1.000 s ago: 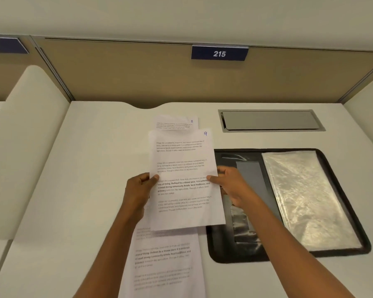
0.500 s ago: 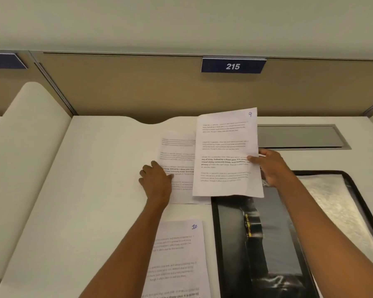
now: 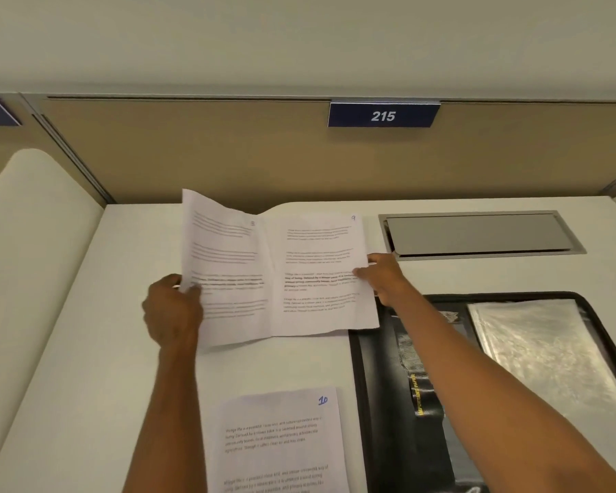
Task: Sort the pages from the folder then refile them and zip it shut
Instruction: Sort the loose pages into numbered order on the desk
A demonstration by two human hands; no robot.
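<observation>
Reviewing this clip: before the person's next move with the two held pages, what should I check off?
1. left hand grips left page: ok.
2. right hand pinches page 9 at its edge: ok.
3. Left page's number legible: cannot tell, blurred.
4. page 10 flat on desk, apart from the held pages: ok.
5. folder lies open for refiling: ok.
</observation>
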